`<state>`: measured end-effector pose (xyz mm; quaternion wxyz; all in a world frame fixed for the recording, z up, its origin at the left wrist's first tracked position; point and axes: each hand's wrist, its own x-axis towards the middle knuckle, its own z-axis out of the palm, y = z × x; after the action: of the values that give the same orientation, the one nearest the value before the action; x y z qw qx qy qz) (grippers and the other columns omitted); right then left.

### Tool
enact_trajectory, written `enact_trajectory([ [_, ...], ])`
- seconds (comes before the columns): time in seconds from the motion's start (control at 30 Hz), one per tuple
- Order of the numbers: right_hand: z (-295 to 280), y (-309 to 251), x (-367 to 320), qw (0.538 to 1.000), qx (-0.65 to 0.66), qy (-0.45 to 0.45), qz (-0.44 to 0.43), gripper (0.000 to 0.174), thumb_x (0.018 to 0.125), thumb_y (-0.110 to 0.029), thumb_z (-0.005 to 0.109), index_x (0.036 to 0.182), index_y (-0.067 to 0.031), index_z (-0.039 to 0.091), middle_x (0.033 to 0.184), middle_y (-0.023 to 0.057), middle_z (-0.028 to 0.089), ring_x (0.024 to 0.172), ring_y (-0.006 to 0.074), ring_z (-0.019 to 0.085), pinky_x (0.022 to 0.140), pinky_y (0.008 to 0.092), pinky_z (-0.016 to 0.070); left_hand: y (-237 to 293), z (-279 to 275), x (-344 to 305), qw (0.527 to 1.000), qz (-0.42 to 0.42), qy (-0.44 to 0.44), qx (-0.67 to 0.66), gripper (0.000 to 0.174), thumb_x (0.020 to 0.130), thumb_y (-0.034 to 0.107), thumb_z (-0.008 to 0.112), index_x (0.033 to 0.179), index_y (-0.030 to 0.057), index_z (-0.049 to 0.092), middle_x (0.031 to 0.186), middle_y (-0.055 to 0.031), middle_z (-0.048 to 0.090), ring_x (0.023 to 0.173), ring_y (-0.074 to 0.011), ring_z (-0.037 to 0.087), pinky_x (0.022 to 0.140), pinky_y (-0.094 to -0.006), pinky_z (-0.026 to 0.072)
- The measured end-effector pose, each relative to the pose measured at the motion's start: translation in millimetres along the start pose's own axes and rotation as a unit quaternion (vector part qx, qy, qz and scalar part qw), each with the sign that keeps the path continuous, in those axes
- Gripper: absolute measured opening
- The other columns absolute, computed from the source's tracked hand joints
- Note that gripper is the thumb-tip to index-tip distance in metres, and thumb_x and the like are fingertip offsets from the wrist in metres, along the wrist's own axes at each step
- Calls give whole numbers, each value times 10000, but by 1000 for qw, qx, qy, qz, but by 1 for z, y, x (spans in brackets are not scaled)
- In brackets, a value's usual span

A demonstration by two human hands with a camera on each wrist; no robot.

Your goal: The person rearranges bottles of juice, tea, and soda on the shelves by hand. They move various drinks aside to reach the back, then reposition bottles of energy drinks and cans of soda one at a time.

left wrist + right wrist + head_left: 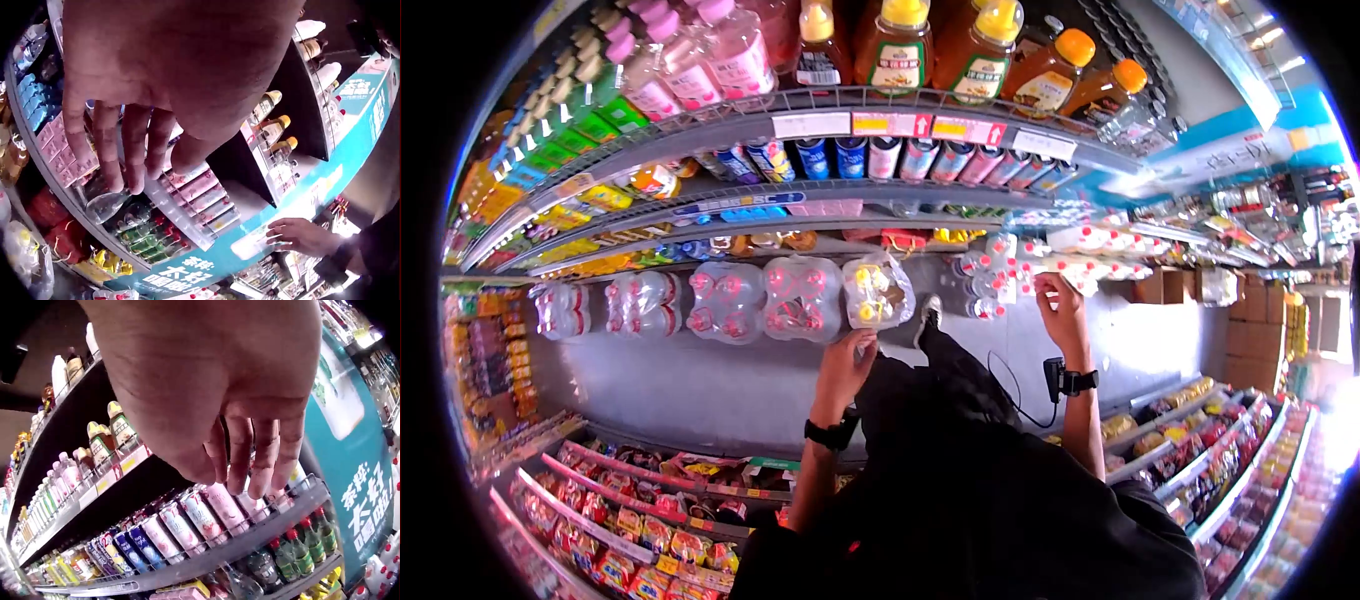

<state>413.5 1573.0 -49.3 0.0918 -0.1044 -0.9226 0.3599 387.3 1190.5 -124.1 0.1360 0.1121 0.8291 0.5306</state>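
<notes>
In the head view my left hand hangs in front of the shelves, fingers loosely bent and nothing in them. It overlaps the lower edge of a plastic-wrapped pack with yellow-capped bottles. My right hand is raised at the right, also holding nothing. Behind it in that view stand red-capped bottles. The left wrist view has the left fingers pointing down before the shelves. In the right wrist view the bent right fingers overlap a row of pink and white cans.
Several wrapped bottle packs line the floor along the shelf front. Honey-coloured bottles stand on the upper shelf. Behind the person are racks of packaged snacks. Cardboard boxes are stacked at the far right, and a cable hangs by the right wrist.
</notes>
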Motion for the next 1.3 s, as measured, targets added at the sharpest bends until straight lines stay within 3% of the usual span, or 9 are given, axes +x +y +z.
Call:
enact_trajectory([
  [0.37,10,-23,-51,996,-36,-11,79,214,915,12,655,1128,-11,655,1006,130,729,903,213,724,748,327,586,-10,-52,40,993,41,-50,101,257,950,160,659,1166,20,652,1108,-172,717,1043,-330,688,888,-405,534],
  [0.53,33,-12,-43,999,24,-33,31,241,907,-2,671,1147,-11,649,1024,117,721,904,209,720,759,338,573,7,-59,40,992,46,-39,113,279,953,186,667,1179,25,642,1116,-155,716,1033,-314,695,784,-394,557],
  [0.63,52,-1,-31,999,17,-49,2,278,877,-3,686,1151,-3,639,1005,131,712,912,242,712,788,349,561,23,-45,51,993,89,-4,76,286,935,169,666,1180,29,620,1136,-179,692,1065,-373,652,902,-434,526],
  [0.8,56,-9,16,994,-7,-49,-97,285,870,-62,702,1136,9,628,1028,157,703,981,329,691,836,400,556,80,-26,97,979,193,7,69,303,946,132,641,1229,27,614,1182,-194,672,1093,-386,634,940,-431,509],
  [0.87,53,7,52,988,-33,-30,-148,368,886,-89,722,1232,-17,620,1045,155,720,974,294,715,838,376,565,96,-19,122,971,218,-2,96,318,943,155,676,1236,39,635,1168,-174,693,1080,-327,669,941,-394,516],
  [0.97,42,11,122,987,-15,37,-153,385,843,-82,713,1203,10,612,1130,188,697,1036,403,663,865,432,547,124,-9,153,962,239,14,130,321,940,155,678,1237,41,638,1173,-179,692,1087,-322,671,940,-384,519],
  [1.07,26,11,178,976,-78,38,-201,463,862,-104,731,1296,-15,599,1228,208,683,1146,370,654,937,416,539,144,6,167,970,217,22,104,297,924,124,666,1197,15,630,1195,-216,672,1128,-400,631,971,-441,502],
  [1.17,33,33,228,960,-107,-30,-257,549,830,-143,752,1336,-21,578,1270,222,649,1149,409,630,987,437,511,122,30,178,963,224,47,143,372,921,122,689,1278,40,625,1199,-197,681,1120,-337,659,962,-411,514],
  [1.3,46,41,254,929,-190,-105,-298,585,836,-98,716,1398,-91,553,1285,222,639,1153,400,630,990,442,517,108,70,189,983,86,54,153,450,883,69,684,1314,7,572,1234,-250,652,1164,-418,615,1000,-442,500],
])
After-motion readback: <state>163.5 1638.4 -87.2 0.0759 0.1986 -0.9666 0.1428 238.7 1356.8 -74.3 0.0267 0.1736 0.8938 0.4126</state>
